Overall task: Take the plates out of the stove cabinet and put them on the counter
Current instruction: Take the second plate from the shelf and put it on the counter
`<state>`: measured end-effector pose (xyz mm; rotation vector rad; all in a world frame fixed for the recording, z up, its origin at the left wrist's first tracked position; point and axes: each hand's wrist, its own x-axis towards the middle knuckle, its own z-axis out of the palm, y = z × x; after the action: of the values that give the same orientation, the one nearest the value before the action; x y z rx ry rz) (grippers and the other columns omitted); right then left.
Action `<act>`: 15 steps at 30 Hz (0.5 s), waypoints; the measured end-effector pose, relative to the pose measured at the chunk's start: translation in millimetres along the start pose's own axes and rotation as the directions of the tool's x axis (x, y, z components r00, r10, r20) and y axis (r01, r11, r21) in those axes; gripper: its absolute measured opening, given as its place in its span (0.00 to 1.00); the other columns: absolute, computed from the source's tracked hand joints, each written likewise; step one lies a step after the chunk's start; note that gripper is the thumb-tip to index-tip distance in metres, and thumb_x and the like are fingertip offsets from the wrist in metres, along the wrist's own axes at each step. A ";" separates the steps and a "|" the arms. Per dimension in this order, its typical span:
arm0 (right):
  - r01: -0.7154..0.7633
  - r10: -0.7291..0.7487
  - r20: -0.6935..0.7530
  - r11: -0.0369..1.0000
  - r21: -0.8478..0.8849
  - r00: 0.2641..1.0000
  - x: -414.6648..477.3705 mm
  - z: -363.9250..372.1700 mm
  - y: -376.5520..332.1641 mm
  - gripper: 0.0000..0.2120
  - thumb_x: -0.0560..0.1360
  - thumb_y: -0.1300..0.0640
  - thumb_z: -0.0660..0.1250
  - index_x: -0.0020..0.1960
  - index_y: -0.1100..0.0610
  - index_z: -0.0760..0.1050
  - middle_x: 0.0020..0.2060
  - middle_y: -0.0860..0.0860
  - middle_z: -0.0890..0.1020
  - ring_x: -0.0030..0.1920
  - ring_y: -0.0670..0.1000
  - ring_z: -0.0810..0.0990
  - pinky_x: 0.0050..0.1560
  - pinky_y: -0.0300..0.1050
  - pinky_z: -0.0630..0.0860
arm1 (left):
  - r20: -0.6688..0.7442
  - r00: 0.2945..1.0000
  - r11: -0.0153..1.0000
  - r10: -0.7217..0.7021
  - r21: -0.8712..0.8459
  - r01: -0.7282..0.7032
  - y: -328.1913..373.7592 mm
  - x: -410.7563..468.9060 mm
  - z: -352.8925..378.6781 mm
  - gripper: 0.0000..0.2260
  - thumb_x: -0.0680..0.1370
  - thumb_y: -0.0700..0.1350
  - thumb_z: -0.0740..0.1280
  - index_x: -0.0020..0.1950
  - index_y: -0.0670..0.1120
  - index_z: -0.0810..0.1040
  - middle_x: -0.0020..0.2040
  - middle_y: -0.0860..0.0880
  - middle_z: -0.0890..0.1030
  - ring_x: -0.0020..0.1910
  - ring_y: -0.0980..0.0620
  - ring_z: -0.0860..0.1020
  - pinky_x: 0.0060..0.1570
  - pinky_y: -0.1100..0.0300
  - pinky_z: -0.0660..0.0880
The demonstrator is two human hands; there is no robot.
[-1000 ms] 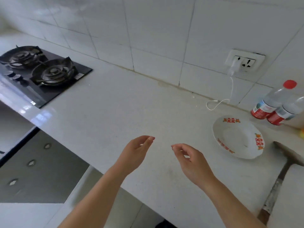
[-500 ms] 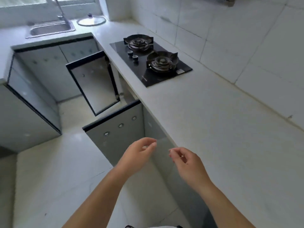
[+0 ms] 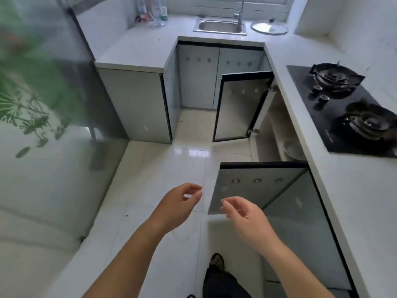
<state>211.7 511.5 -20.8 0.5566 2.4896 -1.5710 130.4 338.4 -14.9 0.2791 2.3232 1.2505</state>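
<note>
Sitting inside the open stove cabinet [image 3: 271, 125], a plate [image 3: 292, 149].

Floor [image 3: 163, 168]: white tile, high gloss, mirror-like.
Counter [image 3: 354, 201]: pale, stone-like, smooth with a soft sheen.
Cabinet doors [image 3: 257, 190]: grey reflective panels, black edging.
Stove [image 3: 335, 117]: glossy black glass top; burners [image 3: 365, 123] dark matt metal.
Sink [image 3: 219, 26]: shiny steel.
Lid [image 3: 269, 27]: clear glass.
Bottles [image 3: 160, 9]: clear plastic.
Bowl [image 3: 292, 147]: dull silvery metal.

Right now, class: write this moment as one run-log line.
left hand: empty, fingers relaxed | right hand: empty, fingers relaxed | grey glass cabinet doors under black gas stove: open | pale round dish inside cabinet: untouched
</note>
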 end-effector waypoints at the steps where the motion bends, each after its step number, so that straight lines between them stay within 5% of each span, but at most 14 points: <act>1: 0.005 -0.005 0.022 1.000 -0.007 1.000 13.3 6.3 -6.9 0.05 0.76 0.45 0.61 0.48 0.41 0.76 0.45 0.41 0.82 0.48 0.41 0.79 0.45 0.37 0.73 | -0.023 1.000 1.000 -0.015 -0.015 0.015 -5.3 4.4 -10.1 0.12 0.78 0.54 0.61 0.60 0.56 0.75 0.56 0.60 0.77 0.53 0.61 0.76 0.44 0.72 0.70; 15: 0.084 -0.078 0.092 0.995 -0.057 0.993 250.8 19.3 -88.0 0.12 0.77 0.47 0.61 0.59 0.46 0.72 0.48 0.35 0.76 0.48 0.37 0.75 0.42 0.30 0.70 | -0.084 0.996 0.999 -0.024 0.040 0.027 20.3 209.5 -135.4 0.11 0.78 0.53 0.61 0.59 0.55 0.76 0.54 0.60 0.78 0.51 0.63 0.77 0.44 0.68 0.73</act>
<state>-54.4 518.4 -34.3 0.3728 2.5129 -1.5059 -119.4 333.9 -1.7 0.2136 2.4180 1.2252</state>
